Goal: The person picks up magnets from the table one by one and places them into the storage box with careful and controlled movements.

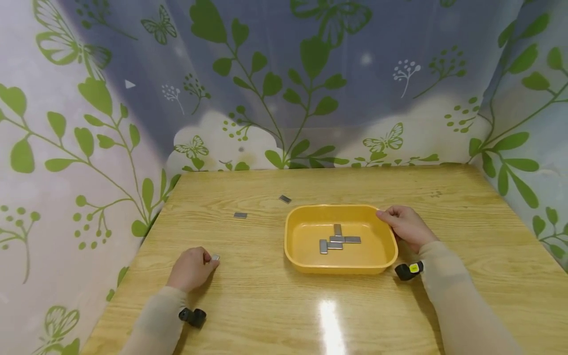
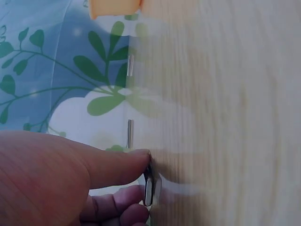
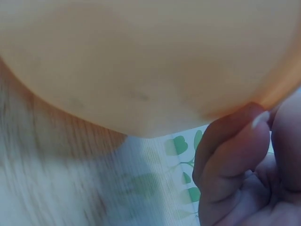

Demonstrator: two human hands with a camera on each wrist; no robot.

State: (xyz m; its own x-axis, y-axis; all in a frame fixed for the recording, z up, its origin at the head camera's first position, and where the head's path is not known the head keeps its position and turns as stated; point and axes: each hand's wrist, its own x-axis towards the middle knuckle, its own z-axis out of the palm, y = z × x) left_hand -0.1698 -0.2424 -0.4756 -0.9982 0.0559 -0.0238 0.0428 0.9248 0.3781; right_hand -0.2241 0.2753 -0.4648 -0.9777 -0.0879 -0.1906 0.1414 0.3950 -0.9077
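Note:
My left hand [image 1: 192, 268] pinches a small silver metal block [image 1: 215, 258] between thumb and fingers, low over the left of the table. In the left wrist view the same block [image 2: 148, 186] stands on edge at the fingertips. My right hand [image 1: 408, 226] grips the right rim of a yellow plastic tray [image 1: 296, 261], thumb over the edge; the right wrist view shows curled fingers [image 3: 235, 155] against its outer wall. Inside the tray lie several flat silver blocks [image 1: 336, 245], some touching each other. Whether the tray is lifted off the table I cannot tell.
Two more silver blocks lie on the wooden table [image 1: 248, 305]: one block [image 1: 240, 215] left of the tray and a darker-looking block [image 1: 285, 199] behind it. A leaf-patterned curtain [image 1: 248, 113] borders the table at the back and sides.

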